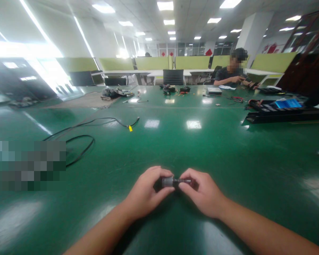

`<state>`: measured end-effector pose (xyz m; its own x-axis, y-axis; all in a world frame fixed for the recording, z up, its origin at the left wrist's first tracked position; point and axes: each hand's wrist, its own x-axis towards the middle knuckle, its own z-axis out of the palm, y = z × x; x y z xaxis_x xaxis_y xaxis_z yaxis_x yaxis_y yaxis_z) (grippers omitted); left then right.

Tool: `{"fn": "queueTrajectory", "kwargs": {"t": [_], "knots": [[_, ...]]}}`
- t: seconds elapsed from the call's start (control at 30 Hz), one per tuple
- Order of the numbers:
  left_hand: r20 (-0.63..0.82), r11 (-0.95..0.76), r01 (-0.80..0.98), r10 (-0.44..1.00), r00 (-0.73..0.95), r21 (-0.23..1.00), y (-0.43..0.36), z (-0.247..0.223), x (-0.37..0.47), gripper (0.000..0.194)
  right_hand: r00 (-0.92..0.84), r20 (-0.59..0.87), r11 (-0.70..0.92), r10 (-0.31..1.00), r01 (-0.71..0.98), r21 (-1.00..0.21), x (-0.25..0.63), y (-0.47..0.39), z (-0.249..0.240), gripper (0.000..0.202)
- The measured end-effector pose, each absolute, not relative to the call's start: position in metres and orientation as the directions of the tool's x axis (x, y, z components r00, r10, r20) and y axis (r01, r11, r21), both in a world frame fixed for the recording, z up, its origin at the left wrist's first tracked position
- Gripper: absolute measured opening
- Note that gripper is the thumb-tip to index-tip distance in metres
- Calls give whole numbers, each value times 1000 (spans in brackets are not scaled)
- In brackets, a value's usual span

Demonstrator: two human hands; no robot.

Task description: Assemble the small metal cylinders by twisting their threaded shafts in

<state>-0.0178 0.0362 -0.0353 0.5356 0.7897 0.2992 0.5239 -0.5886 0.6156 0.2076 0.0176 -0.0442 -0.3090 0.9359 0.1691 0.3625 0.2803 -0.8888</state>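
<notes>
Low in the middle of the head view, a small cylindrical object lies sideways between my two hands. Its left part is a grey cylinder [167, 182], pinched between the thumb and fingers of my left hand [150, 189]. A thinner dark shaft [177, 181] joins it to a dark reddish end, which my right hand [202, 191] grips with thumb and fingers. Both hands are close together, just over the green tabletop [159, 148]. My fingers partly cover both ends of the object.
A black cable [91, 141] with a yellow tag [130, 128] curves across the left. Electronic parts [114, 93] lie at the far side. A black tray [279, 116] with a blue item [288, 103] stands right. Across the table sits a person [228, 76]. A blurred patch covers the left edge.
</notes>
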Motion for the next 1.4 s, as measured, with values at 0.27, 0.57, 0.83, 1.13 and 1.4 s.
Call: {"fn": "queueTrajectory", "kwargs": {"t": [0.27,0.57,0.83,1.13,1.4], "knots": [[298,-586,538,794,529,606,37,-35,-20,23,-301,179,289,937,379,-879,208,19,-44,11],[305,-581,550,802,514,600,38,-38,-22,25,-283,176,282,943,397,-874,209,19,-44,11],[301,-564,572,817,493,595,39,-37,-23,25,-267,175,271,948,385,-882,208,21,-46,11],[306,-560,568,820,484,603,39,-35,-23,25,-252,177,264,951,375,-888,210,21,-46,12],[307,-554,585,827,472,593,41,-34,-24,26,-240,171,255,956,379,-890,211,21,-46,11]]}}
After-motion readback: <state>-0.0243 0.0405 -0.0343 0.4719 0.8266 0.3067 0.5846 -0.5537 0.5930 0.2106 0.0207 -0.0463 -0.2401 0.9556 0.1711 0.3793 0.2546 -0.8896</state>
